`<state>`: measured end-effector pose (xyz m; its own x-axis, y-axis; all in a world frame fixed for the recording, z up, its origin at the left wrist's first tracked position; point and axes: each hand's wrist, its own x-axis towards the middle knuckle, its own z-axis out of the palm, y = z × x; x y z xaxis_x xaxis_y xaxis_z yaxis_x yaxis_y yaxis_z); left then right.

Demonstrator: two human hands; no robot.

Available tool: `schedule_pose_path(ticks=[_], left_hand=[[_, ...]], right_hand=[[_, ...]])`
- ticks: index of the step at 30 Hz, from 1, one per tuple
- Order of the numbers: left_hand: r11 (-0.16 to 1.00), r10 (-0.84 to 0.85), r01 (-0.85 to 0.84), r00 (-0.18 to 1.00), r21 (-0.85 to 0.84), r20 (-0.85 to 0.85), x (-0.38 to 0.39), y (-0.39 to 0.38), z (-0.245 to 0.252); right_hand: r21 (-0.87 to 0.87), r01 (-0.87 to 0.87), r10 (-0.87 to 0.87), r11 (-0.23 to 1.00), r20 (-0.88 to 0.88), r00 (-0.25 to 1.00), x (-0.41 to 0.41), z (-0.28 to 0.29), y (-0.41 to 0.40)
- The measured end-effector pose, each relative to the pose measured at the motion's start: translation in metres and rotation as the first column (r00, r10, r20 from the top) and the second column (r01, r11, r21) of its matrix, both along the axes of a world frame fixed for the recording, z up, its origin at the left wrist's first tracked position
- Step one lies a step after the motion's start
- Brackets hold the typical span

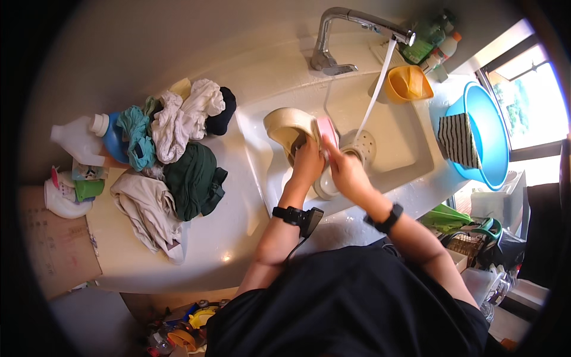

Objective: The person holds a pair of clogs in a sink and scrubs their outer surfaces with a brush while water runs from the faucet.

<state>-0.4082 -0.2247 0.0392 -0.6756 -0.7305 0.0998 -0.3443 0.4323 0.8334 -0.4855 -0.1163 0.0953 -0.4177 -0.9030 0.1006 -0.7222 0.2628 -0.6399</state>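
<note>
My left hand (308,159) is inside the opening of a cream foam clog (292,117) and holds it up over the sink (424,151). My right hand (350,174) grips a pink scrubbing brush (327,129), pressed against the clog's side or sole. A second pale clog (366,145) with round holes lies in the basin below, partly hidden by my right hand. Water (379,85) runs from the chrome faucet (357,18) into the basin near that clog.
Crumpled clothes (192,178) and bottles (80,138) stand on the left counter. An orange container (408,85) sits at the sink's back right corner. Farther right is a blue basin (490,134) with a striped cloth (459,140) over its rim. Green bottles (421,42) stand behind.
</note>
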Motion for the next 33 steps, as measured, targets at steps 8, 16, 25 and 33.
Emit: schedule_pose_path(ticks=[8,16,25,33], left_hand=[[0.998,-0.059,0.058,0.998,0.016,0.022,0.004,-0.005,-0.015],[0.994,-0.108,0.108,0.994,-0.019,-0.003,0.003,-0.005,-0.026],[0.999,-0.048,0.050,0.996,-0.016,0.078,-0.002,-0.003,-0.005],[0.994,0.028,-0.025,0.999,0.110,-0.032,-0.005,-0.002,0.007]], right_hand=[[0.041,0.013,-0.013,0.999,0.004,1.000,0.003,0.013,-0.012],[0.054,0.052,-0.057,0.997,0.102,0.993,-0.004,0.024,-0.022],[0.052,0.145,-0.153,0.988,0.240,0.959,-0.012,0.019,-0.027],[0.069,0.222,-0.231,0.973,0.174,0.957,-0.029,0.000,-0.013]])
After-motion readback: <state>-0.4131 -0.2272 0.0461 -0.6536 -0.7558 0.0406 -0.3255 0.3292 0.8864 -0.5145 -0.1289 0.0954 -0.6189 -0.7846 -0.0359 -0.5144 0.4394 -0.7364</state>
